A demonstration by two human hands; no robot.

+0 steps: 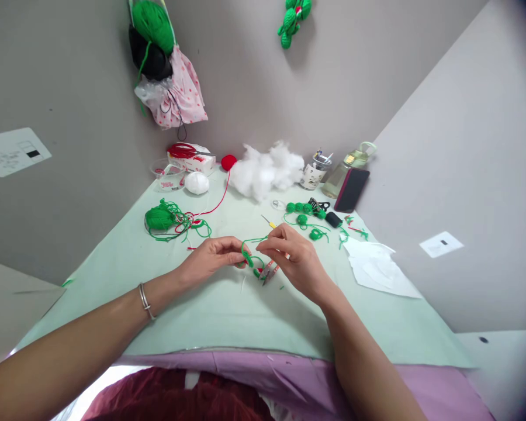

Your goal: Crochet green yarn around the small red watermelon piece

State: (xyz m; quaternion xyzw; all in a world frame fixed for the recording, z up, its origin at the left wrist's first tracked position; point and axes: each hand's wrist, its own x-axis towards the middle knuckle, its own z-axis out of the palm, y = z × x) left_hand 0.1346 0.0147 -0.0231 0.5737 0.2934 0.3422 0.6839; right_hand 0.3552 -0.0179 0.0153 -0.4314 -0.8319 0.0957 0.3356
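My left hand [214,255] pinches a small green crocheted piece [247,258] between thumb and fingers, low over the table. From that piece runs a strand of green yarn [256,239] to my right hand [293,257], whose thumb and fingertips are closed on it. Below my right hand is a pair of small orange-handled snips [268,273]; whether the hand touches them is hidden. A red, white and green crocheted bit [258,272] lies beside the blades. Just beyond the right fingers shows a crochet hook [269,222] with a yellow part, its rear end covered.
Left lie tangled green yarn [160,217] and a white ball [197,183]. At the back are white stuffing [265,171], a red yarn ball [228,162] and red scissors [184,151] on a box. Right are green crocheted balls [302,220], a phone [352,190], a bottle [339,175] and white paper [377,266].
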